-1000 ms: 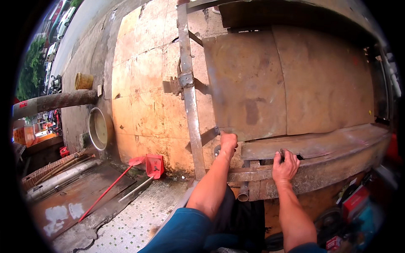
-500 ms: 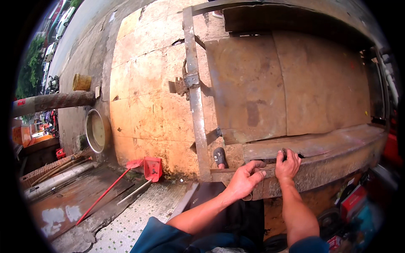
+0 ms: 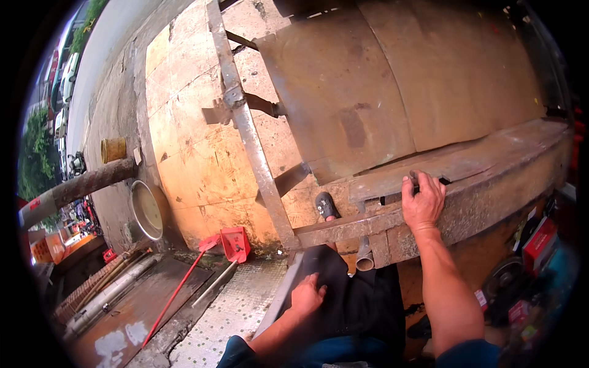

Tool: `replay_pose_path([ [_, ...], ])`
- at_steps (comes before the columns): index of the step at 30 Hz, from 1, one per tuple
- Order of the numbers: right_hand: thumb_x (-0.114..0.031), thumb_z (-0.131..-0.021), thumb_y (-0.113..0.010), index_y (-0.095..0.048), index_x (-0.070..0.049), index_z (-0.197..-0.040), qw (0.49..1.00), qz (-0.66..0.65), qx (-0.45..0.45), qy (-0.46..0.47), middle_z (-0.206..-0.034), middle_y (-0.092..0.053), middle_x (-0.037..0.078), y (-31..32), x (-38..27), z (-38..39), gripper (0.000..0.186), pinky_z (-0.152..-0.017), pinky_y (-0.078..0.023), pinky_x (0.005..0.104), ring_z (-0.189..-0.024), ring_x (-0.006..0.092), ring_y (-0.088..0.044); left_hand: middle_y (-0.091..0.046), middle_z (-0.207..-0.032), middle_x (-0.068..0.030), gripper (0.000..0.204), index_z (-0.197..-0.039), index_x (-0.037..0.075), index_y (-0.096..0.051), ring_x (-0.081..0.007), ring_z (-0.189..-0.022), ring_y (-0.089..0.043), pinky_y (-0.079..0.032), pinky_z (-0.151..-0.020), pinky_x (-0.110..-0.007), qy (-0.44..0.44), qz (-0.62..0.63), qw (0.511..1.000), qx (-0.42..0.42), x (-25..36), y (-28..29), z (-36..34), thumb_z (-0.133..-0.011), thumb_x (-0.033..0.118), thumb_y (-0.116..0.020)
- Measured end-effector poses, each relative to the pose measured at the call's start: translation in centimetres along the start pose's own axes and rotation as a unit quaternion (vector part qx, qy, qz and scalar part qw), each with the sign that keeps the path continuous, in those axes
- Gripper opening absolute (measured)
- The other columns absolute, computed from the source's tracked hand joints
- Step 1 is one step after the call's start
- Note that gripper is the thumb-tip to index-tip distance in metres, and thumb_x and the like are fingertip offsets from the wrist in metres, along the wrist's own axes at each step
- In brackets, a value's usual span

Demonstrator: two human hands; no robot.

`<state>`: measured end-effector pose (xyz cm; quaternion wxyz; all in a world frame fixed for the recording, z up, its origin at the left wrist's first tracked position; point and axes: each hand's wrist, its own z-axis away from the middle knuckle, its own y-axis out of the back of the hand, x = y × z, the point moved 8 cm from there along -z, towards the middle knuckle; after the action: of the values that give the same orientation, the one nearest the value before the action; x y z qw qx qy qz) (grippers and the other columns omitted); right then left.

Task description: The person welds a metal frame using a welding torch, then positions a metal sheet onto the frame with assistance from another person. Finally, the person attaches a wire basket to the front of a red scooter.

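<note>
My right hand (image 3: 424, 201) rests on the rusty metal beam (image 3: 491, 178) along the near side of a big steel frame. Its fingers are curled, and a small dark piece shows between thumb and forefinger, too small to name. My left hand (image 3: 308, 294) is low over my dark trousers, fingers loosely bent and apart, with nothing visible in it. Between the hands, the round end of a metal pipe (image 3: 365, 262) sticks out below the beam. Dark slots show in the beam's top beside my right hand.
Brown sheet panels (image 3: 343, 92) fill the frame, and a metal crossbar (image 3: 248, 132) crosses its left end. A foot in a dark shoe (image 3: 325, 205) stands inside the frame. Leftward are a red dustpan (image 3: 235, 244), a metal basin (image 3: 148, 210) and a yellow bucket (image 3: 113, 149). Boxes (image 3: 540, 245) crowd the right.
My left hand has left the beam and dropped down toward my thigh, uncovering the pipe end. The right hand stays at the beam. The whole view has tilted and shifted.
</note>
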<state>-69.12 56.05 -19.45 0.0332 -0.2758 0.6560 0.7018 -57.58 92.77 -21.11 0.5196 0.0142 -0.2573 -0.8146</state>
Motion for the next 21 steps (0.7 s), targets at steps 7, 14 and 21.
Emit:
replay_pose_path([
  [7,-0.018,-0.079,-0.065,-0.064,-0.006,-0.093,0.997,-0.052,0.048,0.006,-0.083,-0.065,0.006,0.4,0.9,-0.1,0.019,-0.076,-0.042,0.0379,-0.079,0.0256,-0.058,-0.042,-0.136,-0.0178,0.079,-0.141,0.006,-0.036,-0.0372,-0.125,-0.041,-0.041,-0.099,-0.045,0.031,-0.144,0.985,-0.094,-5.2,-7.1,-3.5,-0.081,0.044,-0.067],
  [14,-0.012,-0.077,-0.067,-0.064,-0.004,-0.094,0.992,-0.111,0.049,0.025,-0.079,-0.063,0.006,0.4,0.8,0.0,0.019,-0.074,-0.041,0.0357,-0.075,0.0235,-0.057,-0.035,-0.145,-0.0161,0.089,-0.146,0.009,-0.029,-0.0363,-0.132,-0.034,-0.037,-0.104,-0.048,0.087,-0.201,0.968,-0.119,-7.1,-8.9,-6.6,-0.078,0.053,-0.066],
  [21,-0.012,-0.082,-0.062,-0.059,0.002,-0.106,0.979,-0.198,-0.034,-0.034,-0.087,-0.056,0.011,-1.0,1.5,0.7,0.028,-0.077,-0.039,0.0333,-0.081,0.0201,-0.051,-0.047,-0.126,-0.0284,0.061,-0.139,0.003,-0.040,-0.0429,-0.116,-0.047,-0.038,-0.098,-0.054,-0.027,-0.209,0.977,0.032,-9.1,-9.5,-13.9,-0.090,0.039,-0.049],
])
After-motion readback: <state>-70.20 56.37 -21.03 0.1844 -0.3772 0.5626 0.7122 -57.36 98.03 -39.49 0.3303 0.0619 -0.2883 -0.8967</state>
